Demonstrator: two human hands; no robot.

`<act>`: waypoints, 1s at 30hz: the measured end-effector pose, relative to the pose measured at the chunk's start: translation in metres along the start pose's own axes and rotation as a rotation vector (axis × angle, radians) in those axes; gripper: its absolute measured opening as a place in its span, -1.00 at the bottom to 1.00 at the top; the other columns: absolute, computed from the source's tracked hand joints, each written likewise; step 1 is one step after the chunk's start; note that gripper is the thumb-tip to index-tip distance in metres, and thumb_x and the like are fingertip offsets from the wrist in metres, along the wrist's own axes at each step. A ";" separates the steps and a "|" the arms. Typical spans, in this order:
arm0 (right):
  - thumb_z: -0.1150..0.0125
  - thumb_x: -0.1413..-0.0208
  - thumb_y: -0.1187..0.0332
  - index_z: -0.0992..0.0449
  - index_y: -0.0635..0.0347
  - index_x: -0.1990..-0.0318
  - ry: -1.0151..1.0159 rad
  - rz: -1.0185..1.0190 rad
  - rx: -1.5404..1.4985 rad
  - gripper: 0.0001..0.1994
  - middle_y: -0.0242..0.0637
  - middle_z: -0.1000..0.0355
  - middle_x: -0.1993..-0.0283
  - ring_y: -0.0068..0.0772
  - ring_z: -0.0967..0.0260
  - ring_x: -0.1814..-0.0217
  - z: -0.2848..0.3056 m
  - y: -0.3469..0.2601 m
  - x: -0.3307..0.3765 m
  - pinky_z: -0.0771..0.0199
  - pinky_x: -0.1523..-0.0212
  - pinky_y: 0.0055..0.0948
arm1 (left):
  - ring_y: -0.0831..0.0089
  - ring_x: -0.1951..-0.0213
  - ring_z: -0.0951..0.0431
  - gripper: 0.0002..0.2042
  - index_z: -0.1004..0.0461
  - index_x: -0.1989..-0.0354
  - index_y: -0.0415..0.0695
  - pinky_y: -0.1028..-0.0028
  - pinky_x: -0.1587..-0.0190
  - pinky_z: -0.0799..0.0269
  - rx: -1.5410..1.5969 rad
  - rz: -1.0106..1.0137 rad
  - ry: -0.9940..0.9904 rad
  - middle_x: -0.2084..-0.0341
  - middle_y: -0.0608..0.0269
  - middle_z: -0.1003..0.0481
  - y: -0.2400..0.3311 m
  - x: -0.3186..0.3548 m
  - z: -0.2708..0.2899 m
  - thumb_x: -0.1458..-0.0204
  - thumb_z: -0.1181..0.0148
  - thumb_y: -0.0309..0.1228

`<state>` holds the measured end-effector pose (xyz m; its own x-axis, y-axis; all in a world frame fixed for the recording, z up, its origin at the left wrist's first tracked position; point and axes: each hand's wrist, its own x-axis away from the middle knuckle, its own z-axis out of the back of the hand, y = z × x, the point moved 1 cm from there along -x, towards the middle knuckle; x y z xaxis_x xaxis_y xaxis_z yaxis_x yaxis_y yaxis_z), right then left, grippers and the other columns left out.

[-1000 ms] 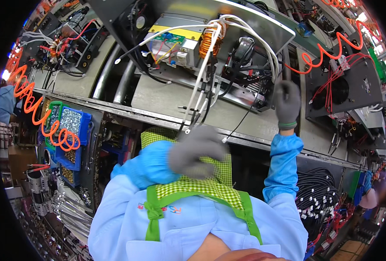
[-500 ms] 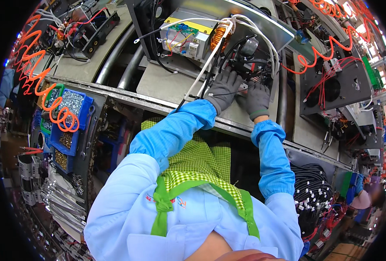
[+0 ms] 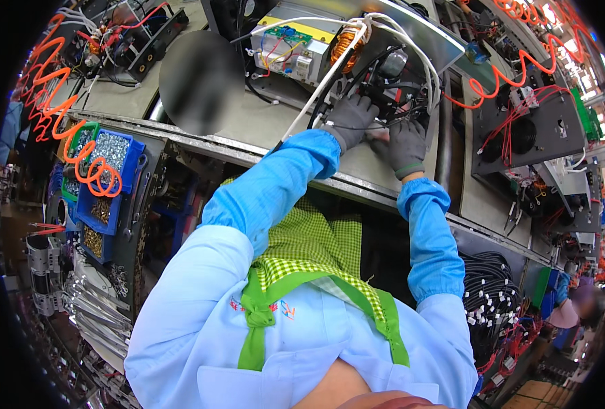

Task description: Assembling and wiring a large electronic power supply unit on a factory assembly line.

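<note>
An open electrical unit stands on the bench in front of me, with a copper coil, a green circuit board and a tangle of black and white cables. My left hand, in a grey glove, reaches into the wiring at the unit's near side with its fingers bent. Close on its right, my right hand, gloved too, has its fingers curled at the front edge by the black wires. The thumbs come close together between the hands. Whatever small part the fingers hold is hidden.
At left hang an orange coiled air hose and blue bins of screws beside wrenches. A second chassis with red wires stands at right, above a bundle of black cables. A blurred patch hides part of the conveyor.
My left hand has drawn its fingers in and bent them. The right hand has shifted slightly downward. The view has shifted a little, and a blurred grey patch now covers the rollers at left.
</note>
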<state>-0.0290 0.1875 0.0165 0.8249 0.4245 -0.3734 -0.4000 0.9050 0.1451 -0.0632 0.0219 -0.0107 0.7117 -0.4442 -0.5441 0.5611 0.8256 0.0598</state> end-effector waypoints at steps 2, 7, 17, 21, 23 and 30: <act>-0.29 0.22 -0.04 -0.46 0.16 0.20 -0.017 -0.008 -0.024 -0.49 -0.14 -0.45 0.20 -0.15 -0.37 0.07 0.002 -0.002 0.001 -0.18 -0.12 -0.18 | 0.21 0.21 -0.43 -0.52 -0.39 0.23 -0.02 0.23 0.23 -0.36 -0.005 -0.008 -0.016 0.30 0.20 -0.38 0.000 0.002 0.002 0.40 -0.36 -0.18; -0.20 0.11 -0.10 -0.52 0.14 0.21 -0.083 -0.166 -0.104 -0.52 -0.08 -0.48 0.19 -0.06 -0.40 0.09 0.014 0.008 -0.012 -0.23 -0.07 -0.16 | 0.21 0.22 -0.42 -0.78 -0.40 0.29 -0.04 0.24 0.25 -0.37 -0.068 0.019 0.062 0.35 0.18 -0.38 0.000 0.001 -0.003 0.15 -0.11 -0.32; -0.06 -0.08 0.00 -0.48 0.06 -0.02 -0.093 -0.492 -0.558 -0.55 0.00 -0.38 -0.06 0.05 -0.34 -0.02 0.005 0.027 -0.020 -0.29 0.01 -0.18 | 0.02 -0.02 -0.38 -0.42 -0.31 -0.06 -0.14 0.15 -0.03 -0.33 0.922 -0.209 -0.317 0.02 -0.06 -0.36 0.055 0.112 0.154 0.10 -0.26 -0.10; 0.04 -0.08 -0.05 -0.48 0.11 0.01 -0.182 -0.628 -0.352 -0.51 0.03 -0.43 0.01 0.12 -0.34 -0.02 -0.023 0.059 -0.018 -0.28 -0.01 -0.12 | 0.29 0.19 -0.55 -0.66 -0.44 0.06 -0.20 0.37 0.14 -0.48 1.070 0.071 0.037 0.21 0.10 -0.51 -0.029 0.179 0.285 0.02 -0.28 -0.40; 0.09 -0.09 -0.12 -0.49 0.13 0.03 -0.127 -0.568 -0.357 -0.46 0.05 -0.42 0.02 0.14 -0.33 -0.02 -0.041 0.071 -0.013 -0.28 0.00 -0.09 | 0.47 0.28 -0.54 -0.69 -0.44 0.09 -0.23 0.52 0.19 -0.45 1.245 0.557 0.661 0.32 0.23 -0.52 -0.073 0.230 0.326 -0.09 -0.14 -0.28; 0.20 -0.12 -0.15 -0.49 0.17 0.05 -0.360 -0.500 -0.339 -0.41 0.07 -0.45 0.09 0.18 -0.35 0.01 -0.036 0.061 -0.029 -0.30 0.04 -0.04 | 0.23 0.23 -0.53 -0.46 -0.36 -0.03 -0.26 0.35 0.14 -0.42 -0.391 1.355 0.849 0.19 -0.03 -0.50 -0.308 0.425 0.427 -0.04 -0.10 -0.04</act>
<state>-0.0918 0.2298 0.0032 0.9999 -0.0038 0.0141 0.0076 0.9598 -0.2805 0.2473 -0.5694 0.0970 0.0699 0.8273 -0.5574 -0.4670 0.5209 0.7145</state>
